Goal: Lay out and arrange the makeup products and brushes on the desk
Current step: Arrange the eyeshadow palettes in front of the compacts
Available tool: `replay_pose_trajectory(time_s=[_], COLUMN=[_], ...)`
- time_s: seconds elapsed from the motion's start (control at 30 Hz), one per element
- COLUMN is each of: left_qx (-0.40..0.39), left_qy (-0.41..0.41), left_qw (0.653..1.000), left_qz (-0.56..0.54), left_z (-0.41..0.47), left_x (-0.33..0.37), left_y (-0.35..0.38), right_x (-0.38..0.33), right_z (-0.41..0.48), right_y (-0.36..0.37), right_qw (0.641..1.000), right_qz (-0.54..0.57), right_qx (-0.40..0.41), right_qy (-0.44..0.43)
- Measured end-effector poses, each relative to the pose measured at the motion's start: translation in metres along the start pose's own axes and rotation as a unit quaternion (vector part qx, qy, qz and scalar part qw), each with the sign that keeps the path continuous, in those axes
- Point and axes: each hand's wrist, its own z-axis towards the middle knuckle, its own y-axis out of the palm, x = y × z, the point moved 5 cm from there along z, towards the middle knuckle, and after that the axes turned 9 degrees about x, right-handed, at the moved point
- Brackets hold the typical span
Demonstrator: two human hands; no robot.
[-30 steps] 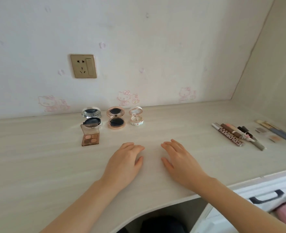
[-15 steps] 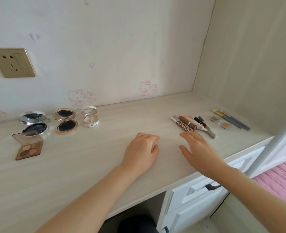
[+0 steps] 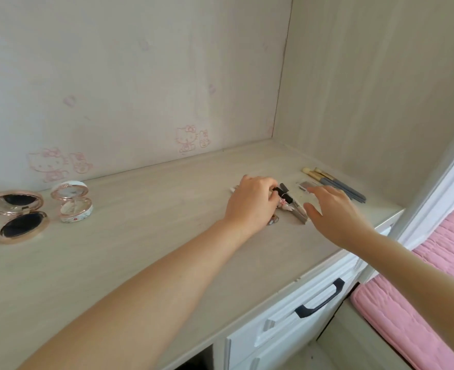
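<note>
Near the desk's (image 3: 140, 236) right edge, our left hand (image 3: 249, 202) grasps the pens (image 3: 296, 208), probably to regroup them; our right hand (image 3: 332, 212) hovers released beside the brushes (image 3: 338, 184).

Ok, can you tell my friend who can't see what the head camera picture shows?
A person's left hand curls round a bunch of makeup pens on a pale desk, while the open right hand hovers beside them. Blue-handled brushes lie farther right; a rose-gold compact and a white compact sit open at the left.
</note>
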Motion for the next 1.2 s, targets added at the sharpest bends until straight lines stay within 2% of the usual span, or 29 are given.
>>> replay_pose_trajectory(time_s=[0.33,0.5,0.77,0.93,1.2], left_qx=[-0.121,-0.168,-0.215,-0.199,-0.149], left_qy=[-0.034,-0.041,-0.031,-0.031,-0.098], left_qw=[0.99,0.982,0.966,0.97,0.984], left_qz=[0.057,0.076,0.142,0.135,0.0], left_z=[0.06,0.072,0.087,0.088,0.081], left_x=[-0.009,-0.008,0.001,0.001,0.005], left_y=[0.085,0.103,0.124,0.126,0.106], right_x=[0.042,0.051,0.058,0.061,0.055], right_z=[0.047,0.056,0.059,0.059,0.055], right_y=[0.014,0.028,0.042,0.044,0.033], right_qw=[0.995,0.992,0.992,0.993,0.986], right_qz=[-0.039,-0.07,-0.057,-0.034,0.083], right_qx=[0.012,-0.013,-0.026,0.009,0.059], right_qy=[0.093,0.102,0.109,0.109,0.134])
